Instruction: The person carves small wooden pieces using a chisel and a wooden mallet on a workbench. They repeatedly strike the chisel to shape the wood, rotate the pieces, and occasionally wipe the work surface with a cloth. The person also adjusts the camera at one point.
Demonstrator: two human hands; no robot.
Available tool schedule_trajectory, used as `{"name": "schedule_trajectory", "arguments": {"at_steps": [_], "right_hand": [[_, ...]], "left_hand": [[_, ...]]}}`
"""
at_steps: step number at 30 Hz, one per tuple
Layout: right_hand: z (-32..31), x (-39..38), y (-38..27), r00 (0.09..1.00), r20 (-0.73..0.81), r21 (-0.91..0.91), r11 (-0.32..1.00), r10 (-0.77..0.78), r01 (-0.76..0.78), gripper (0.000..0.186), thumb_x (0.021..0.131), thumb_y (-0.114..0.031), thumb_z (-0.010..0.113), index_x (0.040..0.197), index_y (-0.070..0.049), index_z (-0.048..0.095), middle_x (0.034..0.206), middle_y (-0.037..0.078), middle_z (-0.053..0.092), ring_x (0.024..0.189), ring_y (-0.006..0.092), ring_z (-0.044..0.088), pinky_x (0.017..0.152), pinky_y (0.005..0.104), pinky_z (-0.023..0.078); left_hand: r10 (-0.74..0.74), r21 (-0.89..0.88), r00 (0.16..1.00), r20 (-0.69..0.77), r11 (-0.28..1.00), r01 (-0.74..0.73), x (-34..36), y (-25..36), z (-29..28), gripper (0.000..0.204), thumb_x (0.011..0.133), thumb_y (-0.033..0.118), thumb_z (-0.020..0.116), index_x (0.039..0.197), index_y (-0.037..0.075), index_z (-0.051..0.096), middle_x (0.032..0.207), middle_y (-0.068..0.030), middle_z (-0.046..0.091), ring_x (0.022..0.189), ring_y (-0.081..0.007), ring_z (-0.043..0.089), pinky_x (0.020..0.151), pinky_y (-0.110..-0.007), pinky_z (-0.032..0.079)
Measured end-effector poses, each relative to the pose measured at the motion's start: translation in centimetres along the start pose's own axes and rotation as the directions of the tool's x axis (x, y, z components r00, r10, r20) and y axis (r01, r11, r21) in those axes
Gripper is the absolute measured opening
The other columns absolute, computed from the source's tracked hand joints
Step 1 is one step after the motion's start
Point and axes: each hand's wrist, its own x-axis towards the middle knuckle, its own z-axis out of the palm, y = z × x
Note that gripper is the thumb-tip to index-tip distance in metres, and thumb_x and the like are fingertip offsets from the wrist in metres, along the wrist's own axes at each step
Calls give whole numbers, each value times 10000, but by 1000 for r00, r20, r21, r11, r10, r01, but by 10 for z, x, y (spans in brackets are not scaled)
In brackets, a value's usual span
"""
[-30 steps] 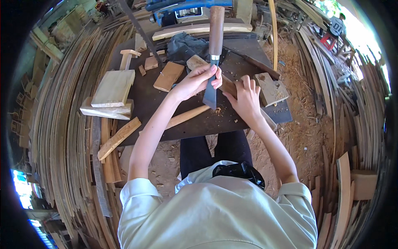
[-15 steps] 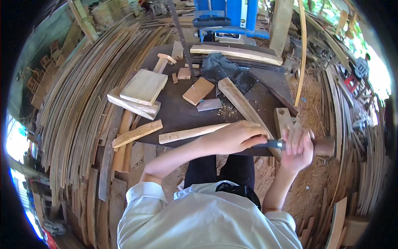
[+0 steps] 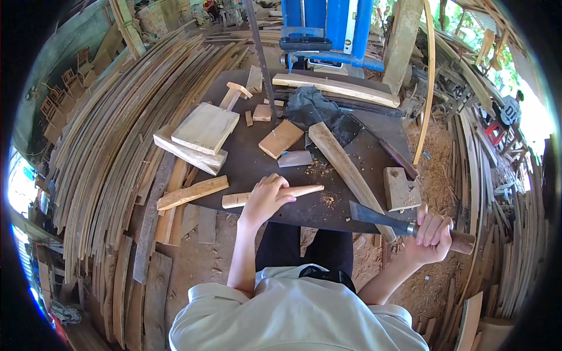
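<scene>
My left hand (image 3: 266, 200) is closed around the middle of a short tapered wooden stick (image 3: 304, 191), which lies near the front edge of the dark table (image 3: 240, 167). In my right hand (image 3: 431, 238) is a broad-bladed knife (image 3: 380, 219); my fingers wrap its brown wooden handle near the metal collar. The blade points left, over the lower end of a long wooden bar (image 3: 345, 161). Wood chips (image 3: 329, 200) are scattered between the stick and that bar. A rough wood piece (image 3: 193, 193) rests left of my left hand.
Wooden blocks (image 3: 205, 128) are stacked on the table's left. Mid-table lie a brown block (image 3: 281, 139), a grey piece (image 3: 295, 158) and a dark cloth (image 3: 319, 111). A holed block (image 3: 401, 190) sits at the right edge. Long planks (image 3: 117, 152) fill the left side; a blue machine (image 3: 325, 29) stands behind.
My left hand has moved left, away from the knife, and taken hold of the stick. The knife has come lower in my right hand, and its blade now shows uncovered.
</scene>
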Motion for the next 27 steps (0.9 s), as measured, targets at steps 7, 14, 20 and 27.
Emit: {"name": "schedule_trajectory", "arguments": {"at_steps": [7, 14, 20, 27], "right_hand": [[34, 2, 13, 968, -231, -341, 940, -95, 11, 230, 884, -130, 508, 662, -83, 465, 484, -16, 433, 365, 62, 334, 488, 284, 351], [77, 24, 15, 830, -159, -685, 546, 535, -483, 210, 819, -60, 645, 1002, 37, 615, 762, 70, 658, 560, 54, 553, 501, 203, 424], [70, 17, 45, 835, -143, -738, 505, 531, -447, 205, 815, -59, 665, 1004, 11, 627, 793, 53, 662, 619, 48, 540, 559, 215, 412], [65, 11, 46, 824, -187, -745, 470, 535, -474, 151, 784, -54, 699, 916, -14, 638, 762, 30, 651, 668, 43, 562, 594, 215, 449]], "left_hand": [[39, -313, 993, -113, 947, -73, 12, 32, -31, 255, 847, 199, 642, 992, 25, 527, 910, -138, 544, 738, -310, 587, 640, -344, 450], [186, -473, 981, -57, 860, -191, 10, 51, -44, 166, 858, 14, 577, 1012, -11, 518, 898, -55, 516, 641, -88, 486, 571, -224, 401], [275, -480, 962, -10, 842, -245, 6, 58, -36, 189, 852, 18, 582, 1028, -7, 518, 912, -53, 508, 643, -87, 477, 568, -226, 394], [182, -566, 976, 116, 820, -86, 2, 61, -33, 202, 890, 96, 583, 1026, -36, 512, 889, -75, 504, 652, -125, 494, 580, -257, 408]]}}
